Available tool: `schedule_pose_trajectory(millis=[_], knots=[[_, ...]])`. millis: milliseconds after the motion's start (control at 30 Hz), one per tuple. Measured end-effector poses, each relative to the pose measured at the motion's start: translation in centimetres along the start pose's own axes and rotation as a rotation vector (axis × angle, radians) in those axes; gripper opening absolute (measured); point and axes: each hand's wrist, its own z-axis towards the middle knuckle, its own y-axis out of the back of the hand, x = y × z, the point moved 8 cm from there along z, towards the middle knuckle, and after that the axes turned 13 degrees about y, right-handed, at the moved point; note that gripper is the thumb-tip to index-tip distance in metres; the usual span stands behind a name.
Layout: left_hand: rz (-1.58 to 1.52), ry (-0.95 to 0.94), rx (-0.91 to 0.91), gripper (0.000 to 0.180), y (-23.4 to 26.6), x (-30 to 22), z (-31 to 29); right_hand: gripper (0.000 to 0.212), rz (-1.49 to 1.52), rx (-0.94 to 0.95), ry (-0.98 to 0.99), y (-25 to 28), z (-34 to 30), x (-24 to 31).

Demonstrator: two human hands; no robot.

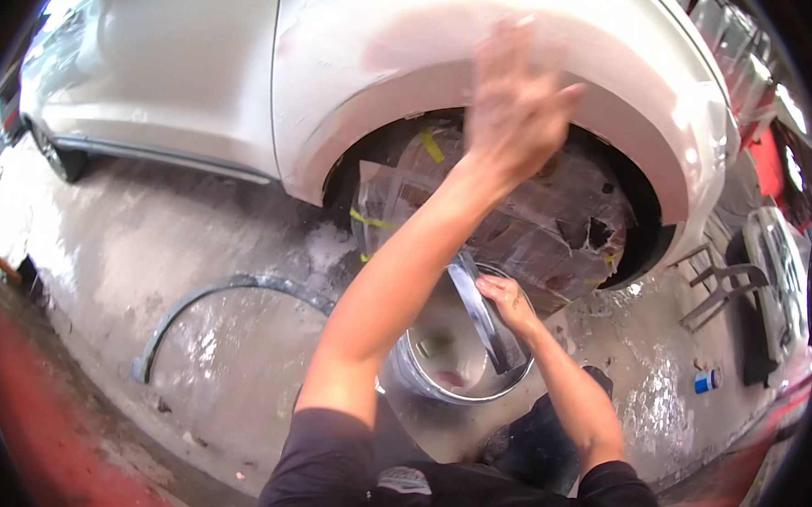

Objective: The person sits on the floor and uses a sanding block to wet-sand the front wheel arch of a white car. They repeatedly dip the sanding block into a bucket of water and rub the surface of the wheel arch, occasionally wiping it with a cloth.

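Observation:
My left hand (521, 108), blurred by motion, is stretched out with its thumb apart at the fender (408, 38) of a white car, just above the wheel arch. Pinkish, dull patches mark the paint there. I cannot tell whether the palm touches the panel. Lower down, my right hand (511, 305) grips a long, flat grey bar (478, 311), held tilted over a round bucket (406, 368). The bar's lower end reaches the bucket's rim. Inside the bucket there is cloudy liquid. Behind it, the wheel is wrapped in a taped brown covering (517, 232).
On the wet concrete floor, a curved grey strip (230, 283) lies left of the bucket. To the right stand a grey plastic chair (728, 280) and a small blue-and-white can (707, 381). The car's door (177, 58) stretches away to the left.

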Motion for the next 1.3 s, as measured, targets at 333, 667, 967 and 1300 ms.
schedule_pose_trajectory(millis=[333, 667, 967, 1300], knots=[[0.501, 0.218, -0.151, 0.069, 0.5, 8.3, 5.7, 0.054, 0.343, 0.126, -0.054, -0.9, 0.6, -12.0], [0.351, 0.803, -0.179, 0.067, 11.3, 30.7, -5.2, 0.053, -0.098, 0.250, 0.359, -1.0, -0.1, -5.9], [0.560, 0.299, -0.146, 0.064, -1.2, 9.5, 5.1, 0.053, -0.052, 0.268, 0.471, -2.1, -0.3, -5.7], [0.518, -0.110, -0.122, 0.056, -4.8, 1.0, 3.7, 0.053, -0.085, 0.298, 0.509, -2.4, -1.2, -5.8]])
